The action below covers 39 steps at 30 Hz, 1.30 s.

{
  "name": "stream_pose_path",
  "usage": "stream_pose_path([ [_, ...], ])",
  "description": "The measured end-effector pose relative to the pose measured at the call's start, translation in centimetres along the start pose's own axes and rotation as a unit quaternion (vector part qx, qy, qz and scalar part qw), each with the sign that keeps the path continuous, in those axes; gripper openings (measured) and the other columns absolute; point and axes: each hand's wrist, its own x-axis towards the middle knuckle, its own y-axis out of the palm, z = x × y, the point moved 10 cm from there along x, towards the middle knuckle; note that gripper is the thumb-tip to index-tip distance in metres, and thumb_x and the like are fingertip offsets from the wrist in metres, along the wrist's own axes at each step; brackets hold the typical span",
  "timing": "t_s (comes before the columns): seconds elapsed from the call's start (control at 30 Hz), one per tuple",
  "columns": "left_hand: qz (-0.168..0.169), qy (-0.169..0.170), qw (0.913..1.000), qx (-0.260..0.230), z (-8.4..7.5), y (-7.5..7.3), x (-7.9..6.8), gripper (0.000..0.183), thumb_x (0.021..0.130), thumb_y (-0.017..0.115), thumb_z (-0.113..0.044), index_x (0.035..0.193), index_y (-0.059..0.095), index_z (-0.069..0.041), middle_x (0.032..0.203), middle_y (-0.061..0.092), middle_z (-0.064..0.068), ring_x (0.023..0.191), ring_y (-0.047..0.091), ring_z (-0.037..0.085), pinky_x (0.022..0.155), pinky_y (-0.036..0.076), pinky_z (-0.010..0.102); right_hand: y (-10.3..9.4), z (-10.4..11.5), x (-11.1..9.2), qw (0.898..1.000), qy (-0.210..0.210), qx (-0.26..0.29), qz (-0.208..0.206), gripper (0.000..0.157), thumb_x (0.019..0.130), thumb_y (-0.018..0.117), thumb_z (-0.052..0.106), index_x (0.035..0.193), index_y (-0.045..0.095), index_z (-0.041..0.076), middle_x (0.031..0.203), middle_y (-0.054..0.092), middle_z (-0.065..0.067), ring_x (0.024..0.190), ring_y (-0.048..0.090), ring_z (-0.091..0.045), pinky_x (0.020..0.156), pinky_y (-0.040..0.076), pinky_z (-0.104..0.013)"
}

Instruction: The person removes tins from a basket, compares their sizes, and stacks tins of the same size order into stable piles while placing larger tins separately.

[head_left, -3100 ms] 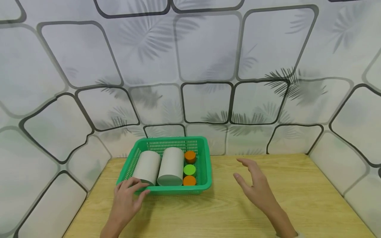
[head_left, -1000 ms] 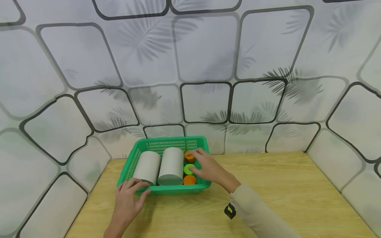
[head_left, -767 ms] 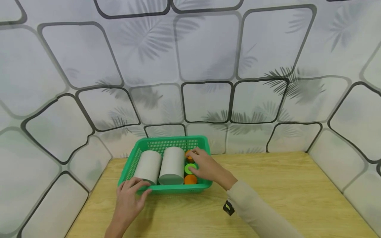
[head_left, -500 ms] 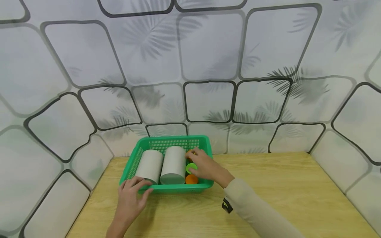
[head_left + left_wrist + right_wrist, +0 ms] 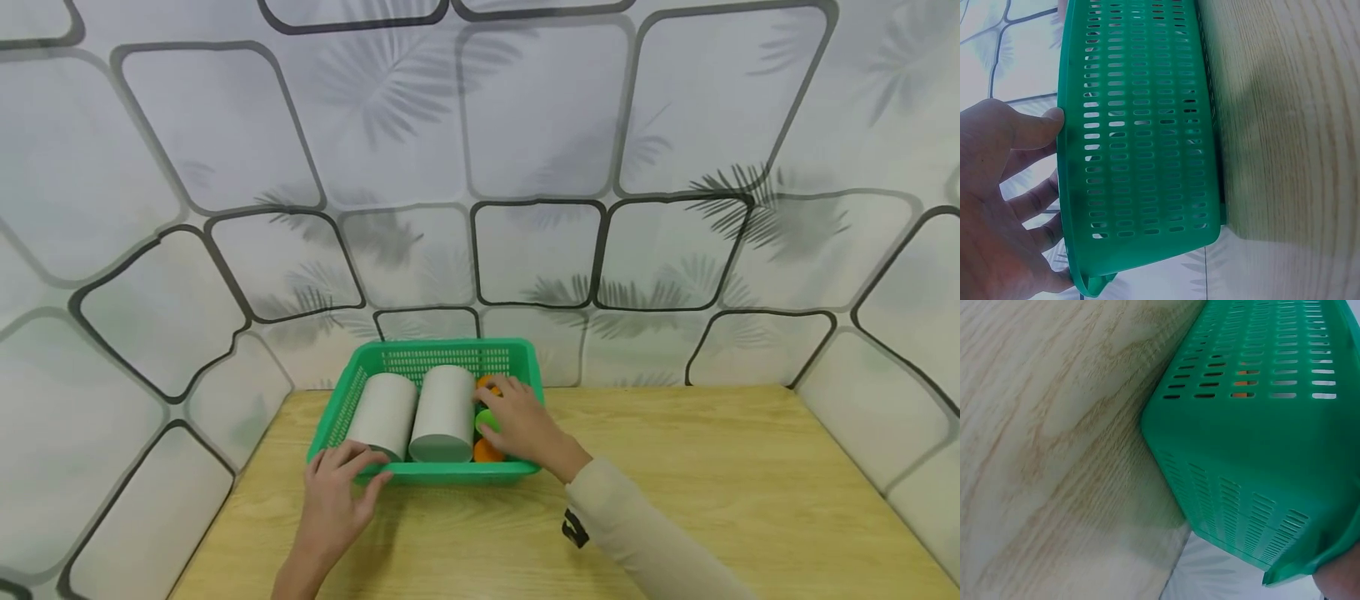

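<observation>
In the head view the right hand hides most of the far orange cap and the right parts of the green cap and the near orange cap; whether its fingertips touch any cap cannot be told. What lies under the caps is out of sight. The left hand and the near rim of the green basket cover the near end of the left white cylinder. A small black object is half behind the beige sleeve, which the near edge cuts off. The left wrist view hides fingertips behind the rim; shapes through its slots are too small to tell
</observation>
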Motion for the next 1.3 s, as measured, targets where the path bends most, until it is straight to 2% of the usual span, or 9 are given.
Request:
stream_pose_path([
  [0.17, -0.002, 0.001, 1.0, 0.001, 0.1, -0.1, 0.0, 0.027, 0.071, 0.093, -0.005, 0.087, 0.076, -0.016, 0.095, 0.065, 0.002, 0.093, 0.064, 0.029, 0.094, 0.034, 0.077, 0.3, 0.3, 0.0, 1.0, 0.0, -0.024, 0.013, 0.031, 0.093, 0.077, 0.022, 0.122, 0.068, 0.015, 0.124, 0.059, -0.012, 0.112, 0.056, -0.033, 0.091, 0.049, -0.053],
  [0.37, 0.0, 0.005, 1.0, 0.006, 0.0, 0.0, 0.0, 0.026, 0.071, 0.093, -0.006, 0.088, 0.076, -0.016, 0.095, 0.065, 0.002, 0.094, 0.064, 0.029, 0.094, 0.035, 0.077, 1.2, 0.2, 0.0, 0.996, 0.012, -0.068, 0.051, 0.03, 0.093, 0.076, 0.023, 0.121, 0.068, 0.017, 0.124, 0.06, -0.013, 0.114, 0.055, -0.036, 0.1, 0.044, -0.061],
  [0.7, 0.0, 0.008, 0.9999, 0.008, -0.1, 0.2, 0.0, 0.027, 0.071, 0.093, -0.005, 0.088, 0.076, -0.016, 0.095, 0.066, 0.001, 0.093, 0.064, 0.029, 0.093, 0.035, 0.075, 3.1, -0.6, -0.1, 0.981, 0.035, -0.152, 0.115, 0.036, 0.096, 0.072, 0.032, 0.131, 0.064, 0.023, 0.123, 0.062, -0.011, 0.111, 0.058, -0.035, 0.102, 0.042, -0.058],
  [1.0, 0.004, 0.005, 0.9999, 0.01, 0.0, 0.3, 0.1, 0.025, 0.072, 0.093, -0.006, 0.088, 0.076, -0.015, 0.095, 0.066, 0.002, 0.094, 0.064, 0.029, 0.094, 0.034, 0.076, 3.8, -0.7, -0.2, 0.97, 0.049, -0.168, 0.169, 0.04, 0.1, 0.067, 0.032, 0.139, 0.062, 0.029, 0.137, 0.062, -0.007, 0.119, 0.055, -0.034, 0.105, 0.038, -0.06],
  [1.3, 0.006, 0.004, 0.9999, 0.011, 0.2, 0.3, 0.0, 0.025, 0.072, 0.093, -0.006, 0.089, 0.077, -0.015, 0.096, 0.066, 0.003, 0.094, 0.065, 0.031, 0.094, 0.033, 0.079, 3.7, -0.2, -0.2, 0.964, 0.042, -0.175, 0.195, 0.044, 0.099, 0.069, 0.019, 0.141, 0.06, 0.03, 0.134, 0.064, -0.006, 0.123, 0.056, -0.035, 0.109, 0.036, -0.064],
])
